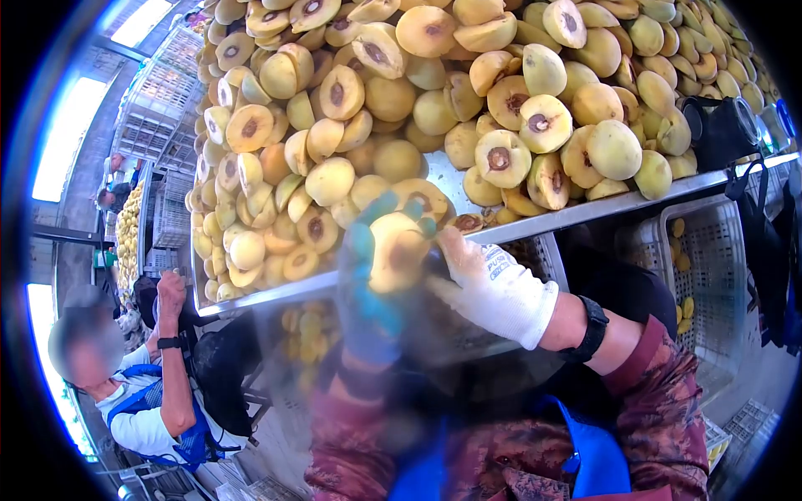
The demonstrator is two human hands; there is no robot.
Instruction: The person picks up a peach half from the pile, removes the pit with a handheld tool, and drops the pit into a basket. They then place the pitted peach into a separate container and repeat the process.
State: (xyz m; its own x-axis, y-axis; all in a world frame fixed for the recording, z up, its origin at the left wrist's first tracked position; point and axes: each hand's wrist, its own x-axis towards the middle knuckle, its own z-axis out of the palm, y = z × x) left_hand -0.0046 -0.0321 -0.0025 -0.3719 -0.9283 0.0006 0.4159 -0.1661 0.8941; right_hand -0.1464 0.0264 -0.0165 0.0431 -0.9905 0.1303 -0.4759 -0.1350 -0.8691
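Note:
My left hand [373, 275], in a blue glove and blurred by motion, is closed around a yellow peach half [399, 250] held up in front of the table edge. My right hand [489, 280], in a white cloth glove, touches the same fruit from the right; whether it holds a tool is hidden. A big heap of halved yellow peaches [434, 108], many showing brown pit hollows, covers the metal table [585, 210] just behind both hands.
White plastic crates [710, 275] with a few fruit pieces stand under the table at right. A black bag [718, 129] sits at the table's right end. A co-worker [150, 376] in a blue apron is at lower left, one arm raised. Stacked crates [159, 100] stand behind.

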